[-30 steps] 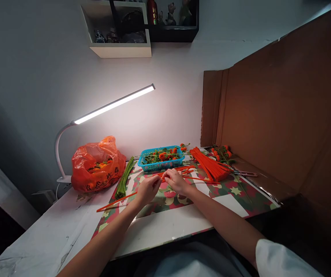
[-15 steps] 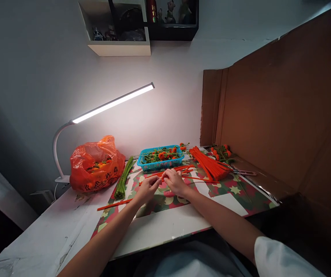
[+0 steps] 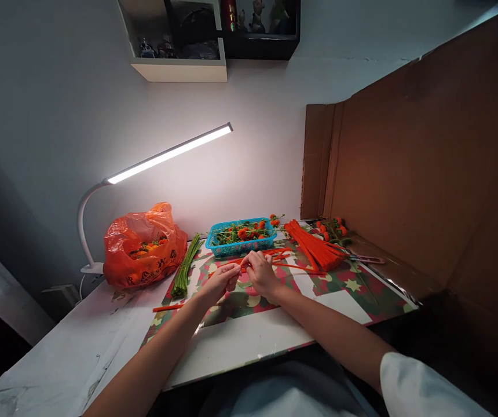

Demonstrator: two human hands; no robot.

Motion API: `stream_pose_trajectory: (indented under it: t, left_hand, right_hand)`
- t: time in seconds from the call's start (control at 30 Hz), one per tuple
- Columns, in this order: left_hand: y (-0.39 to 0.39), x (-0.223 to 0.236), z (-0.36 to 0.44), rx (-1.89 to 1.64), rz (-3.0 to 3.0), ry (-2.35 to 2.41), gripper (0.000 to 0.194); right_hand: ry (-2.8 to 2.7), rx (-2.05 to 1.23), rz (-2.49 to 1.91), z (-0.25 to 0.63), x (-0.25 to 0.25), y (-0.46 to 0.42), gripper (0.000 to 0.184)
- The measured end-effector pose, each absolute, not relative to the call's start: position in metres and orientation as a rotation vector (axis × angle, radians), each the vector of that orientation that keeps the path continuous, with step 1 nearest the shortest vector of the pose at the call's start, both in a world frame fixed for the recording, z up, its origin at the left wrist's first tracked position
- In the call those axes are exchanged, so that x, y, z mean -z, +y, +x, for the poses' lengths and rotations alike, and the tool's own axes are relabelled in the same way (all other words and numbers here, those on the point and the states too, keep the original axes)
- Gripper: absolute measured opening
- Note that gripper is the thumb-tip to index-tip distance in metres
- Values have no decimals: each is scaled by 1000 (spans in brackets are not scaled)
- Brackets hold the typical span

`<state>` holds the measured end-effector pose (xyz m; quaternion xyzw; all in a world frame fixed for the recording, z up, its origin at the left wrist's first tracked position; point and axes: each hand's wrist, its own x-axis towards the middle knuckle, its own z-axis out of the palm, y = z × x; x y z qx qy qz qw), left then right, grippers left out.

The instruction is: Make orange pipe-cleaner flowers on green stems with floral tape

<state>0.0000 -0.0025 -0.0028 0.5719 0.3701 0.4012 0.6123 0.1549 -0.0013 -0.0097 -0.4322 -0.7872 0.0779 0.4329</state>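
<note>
Wall, head view: pale, brightest around the lit lamp; a shelf with small figures hangs above.
Worktop: white, partly covered by a camouflage-patterned sheet with stars.
Left hand: thumb and fingertips pinched on a thin orange strip, over the sheet.
Right hand: fingers curled, tips meeting those of the left hand, seemingly pinched on the same strip; the contact is small and mostly covered.
Strip: its far end sticks out to the left of the left forearm, which hides the middle part.
Loose strips: orange, lying on the sheet just beyond the hands, in front of the basket.
Basket: blue, near the wall, holding orange flowers on green stems.
Orange bundle: fanned out on the sheet, right of the basket.
Green bundle: lying between the bag and the basket.
Bag: orange plastic with dark print, mouth wide, blooms inside; just beside the lamp's base.
Far right: cut sprigs behind a pink-handled tool, near tall cardboard.
</note>
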Motion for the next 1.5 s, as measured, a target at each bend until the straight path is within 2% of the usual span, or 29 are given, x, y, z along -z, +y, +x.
stream_pose_trajectory:
  t: [0.17,0.47,0.73,0.9,1.1,1.3,1.5]
  left_hand:
    - [-4,3,1,-925,1267,865,39]
    - [-8,7,3,-1020,1585,1051,43]
    - [-10,7,3,-1057,1718,1098,41]
    - [-16,5,1,-1237,2119,1198,29]
    - [-19,7,-1,-1243,2519,1518,22]
    - [-18,10,-2,-1171,2744,1622,22]
    - [-12,12,-4,-1119,2856,1684,23]
  right_hand:
    - [-1955,-231,-1064,156,11,0,19]
    - [-1980,-444,-993,165,6,4,14]
    - [-1895,-772,-789,169,14,18,13]
    - [-1883,-730,-862,169,14,17,12]
    - [-1869,-829,-911,168,19,21,15]
    - [-1880,-854,-930,167,23,26,15]
    - [-1974,-601,-1077,168,7,12,12]
